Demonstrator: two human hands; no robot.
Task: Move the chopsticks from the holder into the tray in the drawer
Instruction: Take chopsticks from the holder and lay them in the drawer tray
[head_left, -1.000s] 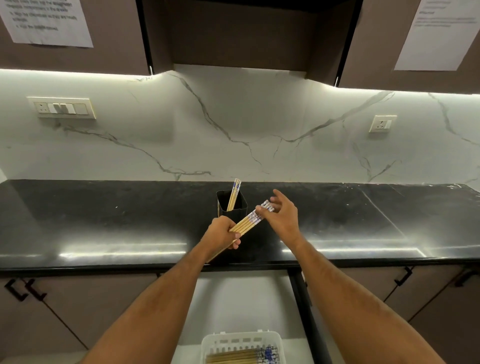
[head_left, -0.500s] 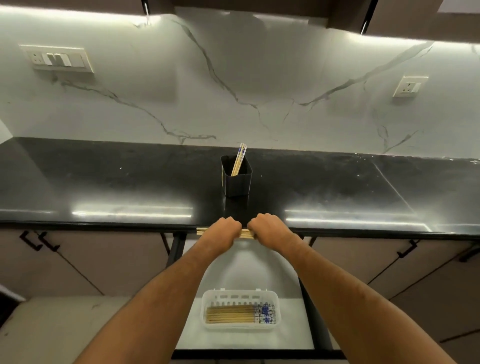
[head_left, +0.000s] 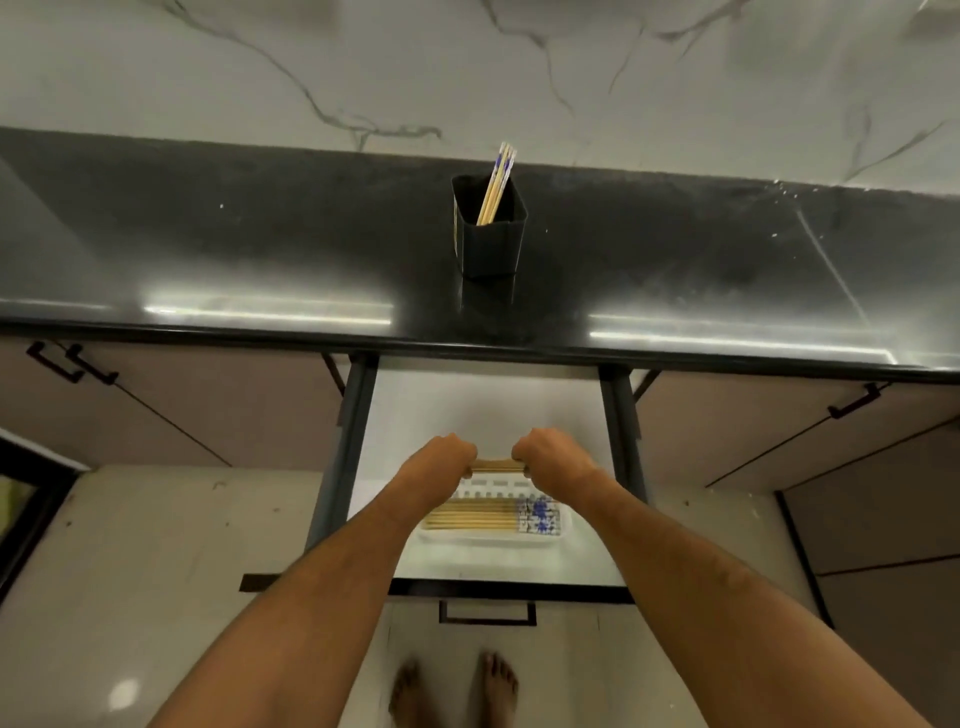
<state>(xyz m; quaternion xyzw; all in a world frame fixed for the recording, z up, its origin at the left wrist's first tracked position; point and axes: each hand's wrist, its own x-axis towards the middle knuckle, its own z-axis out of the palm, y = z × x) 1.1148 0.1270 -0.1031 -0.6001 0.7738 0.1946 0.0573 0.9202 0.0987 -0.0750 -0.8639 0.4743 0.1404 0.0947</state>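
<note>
Both hands are closing as fists around one bundle of chopsticks (head_left: 496, 466): the left hand (head_left: 444, 460) is gripping its left end and the right hand (head_left: 550, 457) its right end, fingers curled fully around, with only a short middle length showing between them. The bundle's long axis is running left to right, level, and parallel to the chopsticks already lying in the white tray (head_left: 563, 530). The held bundle is sitting just above the tray's far rim, so the lowering move appears to call for a small draw toward the near side and straight down. Both hands are equally near the tray. Beyond the tray, up on the black counter (head_left: 208, 249), the black holder (head_left: 491, 244) is keeping a few remaining chopsticks (head_left: 497, 182) leaning upright.
</note>
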